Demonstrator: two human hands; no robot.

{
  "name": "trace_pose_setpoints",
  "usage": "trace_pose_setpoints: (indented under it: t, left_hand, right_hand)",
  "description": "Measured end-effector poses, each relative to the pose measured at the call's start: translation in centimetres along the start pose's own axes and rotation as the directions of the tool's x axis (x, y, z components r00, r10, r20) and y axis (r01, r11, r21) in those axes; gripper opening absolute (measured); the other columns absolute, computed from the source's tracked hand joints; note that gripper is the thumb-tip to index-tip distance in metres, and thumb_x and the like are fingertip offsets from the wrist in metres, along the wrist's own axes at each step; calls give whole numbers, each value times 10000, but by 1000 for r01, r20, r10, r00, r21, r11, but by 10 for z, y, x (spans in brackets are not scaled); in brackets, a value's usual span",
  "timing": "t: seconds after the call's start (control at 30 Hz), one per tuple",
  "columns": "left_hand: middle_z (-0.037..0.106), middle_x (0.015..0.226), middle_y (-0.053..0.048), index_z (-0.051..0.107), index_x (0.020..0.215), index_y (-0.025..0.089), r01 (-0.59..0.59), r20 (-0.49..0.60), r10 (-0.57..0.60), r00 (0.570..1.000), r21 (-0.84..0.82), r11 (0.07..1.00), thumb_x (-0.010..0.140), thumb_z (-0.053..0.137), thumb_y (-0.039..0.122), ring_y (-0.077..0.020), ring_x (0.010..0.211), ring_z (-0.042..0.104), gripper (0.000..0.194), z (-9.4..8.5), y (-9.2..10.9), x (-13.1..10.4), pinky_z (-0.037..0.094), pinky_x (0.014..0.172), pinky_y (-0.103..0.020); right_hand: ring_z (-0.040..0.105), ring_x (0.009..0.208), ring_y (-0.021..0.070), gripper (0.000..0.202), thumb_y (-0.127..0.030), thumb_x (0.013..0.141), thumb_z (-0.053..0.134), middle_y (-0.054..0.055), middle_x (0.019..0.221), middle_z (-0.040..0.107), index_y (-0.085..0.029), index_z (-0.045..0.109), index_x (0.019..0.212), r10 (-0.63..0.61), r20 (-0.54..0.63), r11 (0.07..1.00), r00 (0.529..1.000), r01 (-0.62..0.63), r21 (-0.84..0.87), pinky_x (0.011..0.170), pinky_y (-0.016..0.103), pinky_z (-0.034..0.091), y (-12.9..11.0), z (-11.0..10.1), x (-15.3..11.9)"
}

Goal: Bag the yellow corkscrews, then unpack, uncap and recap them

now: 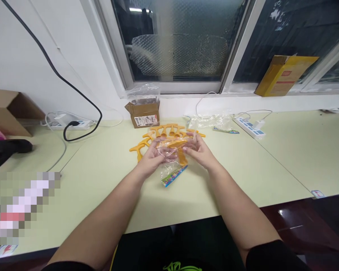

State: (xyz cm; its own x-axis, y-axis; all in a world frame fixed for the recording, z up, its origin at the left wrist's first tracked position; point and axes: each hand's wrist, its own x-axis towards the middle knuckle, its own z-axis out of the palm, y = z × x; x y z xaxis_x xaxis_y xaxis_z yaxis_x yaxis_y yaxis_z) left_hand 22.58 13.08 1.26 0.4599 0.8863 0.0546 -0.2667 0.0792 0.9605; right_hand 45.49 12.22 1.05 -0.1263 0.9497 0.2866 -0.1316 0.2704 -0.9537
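Hands, left (151, 160) and right (202, 153), held a plastic bag (167, 171) with a yellow piece (182, 156); slippery film risked a drop onto T-shaped pieces (139, 149) beyond the bag.

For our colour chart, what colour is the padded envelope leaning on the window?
Yellow envelope, seen in the head view.

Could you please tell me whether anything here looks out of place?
Mildly: a crumpled clear wrapper lies loose by the right-hand power strip, and a yellow mailer leans tilted against the window. Nothing looks spilled.
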Motion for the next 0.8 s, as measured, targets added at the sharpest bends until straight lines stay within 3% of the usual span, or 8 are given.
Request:
trace_pose_setpoints:
  t: [0.1, 0.2, 0.27, 0.43, 0.57, 0.67, 0.8]
  left_hand:
    - [739, 1095, -39, 394, 1391, 296, -19, -2, 19, 1000, 1, 1000, 688, 738, 170, -299, 1018, 766, 793, -5, 5, 0, 591, 920, -502]
    - [719, 1110, -38, 413, 1356, 288, -49, -67, 55, 996, 78, 996, 680, 717, 142, -271, 952, 775, 755, -8, 8, 2, 610, 872, -466]
    - [717, 1110, -44, 425, 1313, 270, -75, -105, 88, 990, 130, 989, 688, 723, 150, -236, 874, 776, 703, -7, 7, 3, 616, 843, -438]
    - [719, 1121, -58, 425, 1338, 257, -65, -165, 98, 981, 193, 979, 755, 685, 198, -205, 836, 760, 640, -7, 0, 6, 606, 793, -386]
    - [701, 1248, -101, 463, 1396, 253, -90, -197, 156, 968, 308, 947, 843, 667, 250, -154, 760, 711, 590, -9, -6, 7, 569, 695, -315]
    - [722, 1173, -92, 518, 1386, 237, -94, -219, 187, 958, 374, 922, 869, 710, 323, -119, 641, 645, 559, -10, -8, 8, 500, 580, -262]
    - [740, 899, -61, 630, 1058, 180, -101, -255, 228, 940, 427, 898, 876, 737, 464, -123, 575, 589, 354, -12, -8, 9, 459, 526, -253]
  right_hand:
    - [643, 834, 187, 347, -456, 743, 864, 3, 842, 659, -228, 630, 860, 62, 112, 995, 992, -53, -85, 818, 345, 548, 1, -6, -1]
    - [608, 735, 174, 384, -486, 764, 839, -7, 754, 635, -225, 565, 695, 17, -20, 996, 1000, -19, -82, 760, 345, 537, 2, -4, 0]
    - [631, 767, 179, 375, -460, 734, 869, -5, 810, 671, -231, 573, 733, 15, -53, 999, 998, -17, -43, 774, 346, 545, 1, -2, 0]
    - [709, 825, 202, 401, -461, 720, 885, 14, 871, 737, -245, 668, 979, 133, 60, 990, 989, -136, 39, 796, 367, 580, -4, -2, -2]
    - [734, 892, 204, 396, -496, 731, 868, 38, 996, 755, -236, 704, 981, 102, 73, 993, 992, -105, 49, 808, 359, 590, -5, -3, -2]
    - [733, 797, 193, 395, -537, 728, 860, 36, 932, 752, -221, 655, 846, 87, -37, 994, 996, -85, 64, 730, 342, 586, -3, -3, 0]
    - [639, 603, 153, 501, -556, 731, 860, -15, 633, 658, -233, 482, 668, 48, -279, 999, 959, -42, 27, 627, 302, 534, 2, -5, 4]
